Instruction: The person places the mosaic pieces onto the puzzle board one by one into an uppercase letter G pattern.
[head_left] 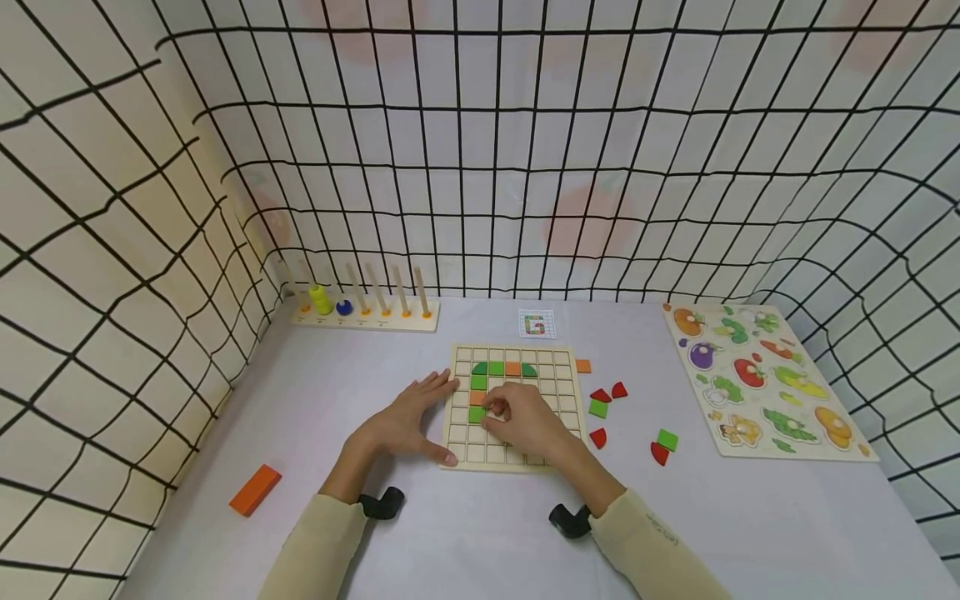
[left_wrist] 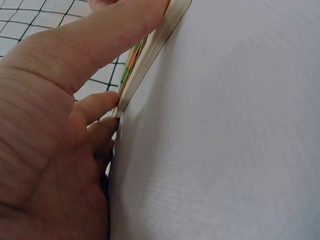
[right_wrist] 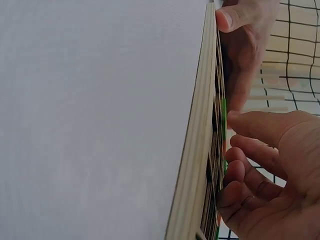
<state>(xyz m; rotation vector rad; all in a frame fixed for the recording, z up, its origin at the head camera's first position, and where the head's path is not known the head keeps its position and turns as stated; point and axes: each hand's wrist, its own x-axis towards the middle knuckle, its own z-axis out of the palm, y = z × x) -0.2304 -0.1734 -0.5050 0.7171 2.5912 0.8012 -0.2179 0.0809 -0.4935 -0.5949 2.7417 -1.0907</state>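
Note:
A square wooden grid board point(head_left: 551, 425) lies on the table, bearing green, orange and dark green pieces in a row and a column. My left hand point(head_left: 408, 421) spreads along its left side, fingertips at the upper edge and thumb point(left_wrist: 120, 27) at the near corner. Over the board, my right hand point(head_left: 525, 417) has its fingers bent beside the column. In the right wrist view its thumb point(right_wrist: 267, 125) is at a green square tile point(right_wrist: 224, 112), which lies in the column's lowest filled cell. No piece shows between its fingers.
Loose red quarter-round pieces point(head_left: 597, 437), green squares point(head_left: 667, 440) and an orange square point(head_left: 583, 366) lie right of the board. A pattern card point(head_left: 537, 324) and peg stand point(head_left: 375, 320) stand behind. A vegetable puzzle point(head_left: 772, 383) lies right, an orange block point(head_left: 255, 490) left. Black netting point(head_left: 495, 167) surrounds the table.

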